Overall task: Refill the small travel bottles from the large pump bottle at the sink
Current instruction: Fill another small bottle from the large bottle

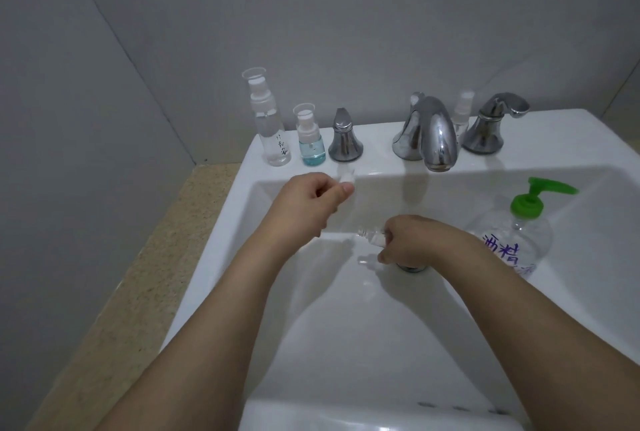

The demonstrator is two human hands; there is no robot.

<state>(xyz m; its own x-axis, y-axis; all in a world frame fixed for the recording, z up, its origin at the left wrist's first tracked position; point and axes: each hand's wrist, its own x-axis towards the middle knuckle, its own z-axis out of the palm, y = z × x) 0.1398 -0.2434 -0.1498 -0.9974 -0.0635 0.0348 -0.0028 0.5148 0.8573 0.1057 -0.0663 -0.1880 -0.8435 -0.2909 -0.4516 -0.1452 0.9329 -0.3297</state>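
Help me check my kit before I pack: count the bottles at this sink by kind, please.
Small travel bottles: 4 (tall clear, blue-liquid, one behind the spout, uncapped one in the right hand)
Large pump bottle: 1
Total: 5

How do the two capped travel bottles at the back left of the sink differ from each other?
The tall bottle stands at the far left and rises well above the short bottle beside it. The tall bottle looks nearly empty, with only a little clear liquid at its base, while the short bottle holds blue liquid in its lower part. The tall bottle bears dark handwriting; the short bottle shows none. Both stand upright on the sink ledge with white pump tops under clear caps.
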